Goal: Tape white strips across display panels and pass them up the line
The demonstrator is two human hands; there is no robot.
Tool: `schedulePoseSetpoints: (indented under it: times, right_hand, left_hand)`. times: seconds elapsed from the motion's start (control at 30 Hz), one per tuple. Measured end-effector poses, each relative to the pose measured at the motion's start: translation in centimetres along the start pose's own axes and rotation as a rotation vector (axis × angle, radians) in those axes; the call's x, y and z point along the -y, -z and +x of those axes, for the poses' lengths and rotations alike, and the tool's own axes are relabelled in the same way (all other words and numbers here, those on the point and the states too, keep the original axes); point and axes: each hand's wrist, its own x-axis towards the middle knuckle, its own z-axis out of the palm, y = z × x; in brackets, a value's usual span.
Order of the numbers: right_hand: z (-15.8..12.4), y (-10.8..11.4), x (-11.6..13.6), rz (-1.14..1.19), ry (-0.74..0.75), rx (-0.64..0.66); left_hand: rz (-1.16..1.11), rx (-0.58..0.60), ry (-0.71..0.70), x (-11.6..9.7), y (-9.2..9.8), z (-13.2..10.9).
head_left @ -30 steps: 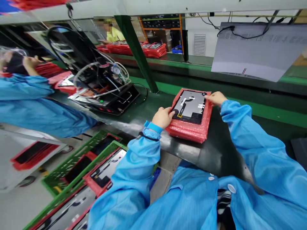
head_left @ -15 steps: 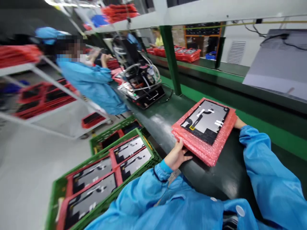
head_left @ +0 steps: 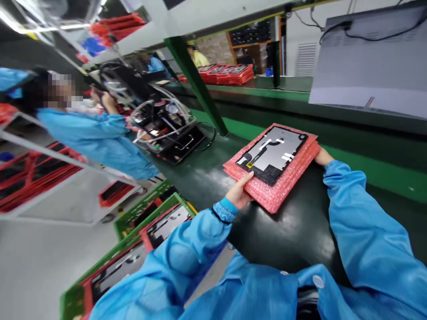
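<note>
A stack of red bubble-wrap bags (head_left: 270, 196) is at the dark green bench top, with a flat display panel (head_left: 278, 151) lying on top. The panel has a silver-grey back, black edges, a dark flex strip and white tape pieces. My left hand (head_left: 240, 191) grips the stack's near left edge, thumb on top and fingers underneath. On the opposite side, my right hand (head_left: 323, 157) is closed on the right edge; its fingertips are hidden beneath the stack. Whether the stack rests fully on the bench I cannot tell.
Green crates (head_left: 71, 295) with similar panels stand low at my left. A machine with hoses (head_left: 163, 120) sits farther along the bench (head_left: 300, 240), beside a co-worker in blue (head_left: 90, 138). A green post (head_left: 196, 84) rises behind it. More red stacks (head_left: 230, 76) lie on the far bench.
The view has swung to the right. My left thumb has come onto the top of the stack, where before the fingers were spread at its edge. The right hand keeps its hold.
</note>
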Motion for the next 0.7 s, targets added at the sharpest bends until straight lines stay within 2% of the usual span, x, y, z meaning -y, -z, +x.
schedulePoseSetpoints:
  times: [0.17, 0.4, 0.53, 0.7]
  right_hand:
    - [-2.1, 4.9, -0.6, 0.174, -0.094, -0.113]
    - [-4.5, 10.9, -1.5, 0.239, -0.148, -0.412]
    - [-6.7, 12.5, -2.3, 0.15, -0.198, -0.578]
    - [-9.6, 12.6, -2.9, -0.126, -0.316, -0.724]
  left_hand:
    - [0.189, 0.159, -0.034, -2.5, -3.9, 6.3]
    - [0.339, 0.392, 0.013, -5.7, -11.5, 14.8]
    - [0.448, 0.506, -0.012, -7.0, -15.7, 19.2]
    - [0.523, 0.522, -0.058, -8.0, -20.3, 23.5]
